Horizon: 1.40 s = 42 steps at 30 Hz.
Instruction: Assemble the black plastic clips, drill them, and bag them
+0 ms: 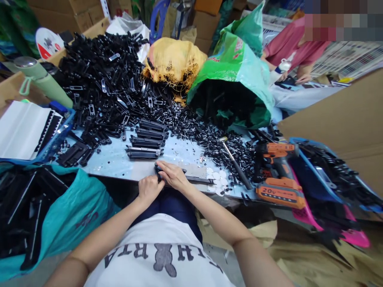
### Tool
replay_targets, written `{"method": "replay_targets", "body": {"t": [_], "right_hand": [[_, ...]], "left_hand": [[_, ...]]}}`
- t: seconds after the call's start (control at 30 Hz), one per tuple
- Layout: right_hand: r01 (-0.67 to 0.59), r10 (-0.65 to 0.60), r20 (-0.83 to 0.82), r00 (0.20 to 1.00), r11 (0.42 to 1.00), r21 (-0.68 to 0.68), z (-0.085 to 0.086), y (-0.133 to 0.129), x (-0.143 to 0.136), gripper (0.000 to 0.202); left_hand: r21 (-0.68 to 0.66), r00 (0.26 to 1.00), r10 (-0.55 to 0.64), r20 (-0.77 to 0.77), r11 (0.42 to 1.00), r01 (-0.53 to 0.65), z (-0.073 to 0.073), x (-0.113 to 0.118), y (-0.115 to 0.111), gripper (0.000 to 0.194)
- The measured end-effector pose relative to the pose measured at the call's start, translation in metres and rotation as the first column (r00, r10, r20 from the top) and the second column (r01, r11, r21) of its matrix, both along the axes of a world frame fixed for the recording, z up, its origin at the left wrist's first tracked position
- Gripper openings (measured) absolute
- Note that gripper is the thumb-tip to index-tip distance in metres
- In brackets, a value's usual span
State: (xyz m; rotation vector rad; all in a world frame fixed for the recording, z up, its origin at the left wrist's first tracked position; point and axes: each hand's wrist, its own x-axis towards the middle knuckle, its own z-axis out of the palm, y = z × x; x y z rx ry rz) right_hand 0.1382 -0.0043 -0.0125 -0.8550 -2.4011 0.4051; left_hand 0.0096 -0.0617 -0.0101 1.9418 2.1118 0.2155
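At the table's front edge, my left hand is curled closed around the near end of a long black plastic part. My right hand lies over the same end, its fingers pressed together on it, so most of that end is hidden. The part's far end points right, towards some white round discs. Just behind my hands, several similar black assembled bars lie side by side. A hammer with a dark handle rests to the right, beside small black-headed pins.
A heap of black parts covers the back left. Behind stand a yellow sack and a green bag. An orange cordless drill and blue basket are right; a teal bag hangs left. Across, a person in red works.
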Motion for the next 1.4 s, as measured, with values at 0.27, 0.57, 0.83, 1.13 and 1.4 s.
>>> {"method": "replay_targets", "body": {"t": [0.27, 0.57, 0.83, 1.13, 1.4], "right_hand": [[0.022, -0.013, 0.092, 0.996, 0.995, -0.095, 0.007, 0.004, -0.005, 0.040], [0.119, -0.090, 0.154, 0.984, 0.974, -0.193, 0.008, 0.002, -0.006, 0.037], [0.104, -0.086, 0.140, 0.986, 0.986, -0.129, 0.017, -0.005, -0.006, 0.040], [0.383, -0.437, 0.301, 0.848, 0.897, 0.222, 0.004, -0.034, 0.108, 0.057], [0.192, -0.247, 0.338, 0.908, 0.963, 0.187, 0.026, -0.020, 0.109, 0.063]], "left_hand": [[0.081, 1.000, -0.009, 0.004, 0.997, 0.009, -0.010, -0.002, 0.003, 0.040], [0.079, 0.999, -0.009, -0.034, 0.997, 0.012, -0.007, -0.010, 0.001, 0.040], [0.014, 0.988, -0.154, -0.017, 0.988, 0.155, 0.015, -0.011, -0.003, 0.034], [0.416, 0.579, -0.790, -0.204, 0.465, 0.781, 0.003, -0.025, 0.040, 0.042], [0.123, 0.726, -0.687, -0.033, 0.718, 0.685, 0.028, -0.005, 0.072, 0.047]]}}
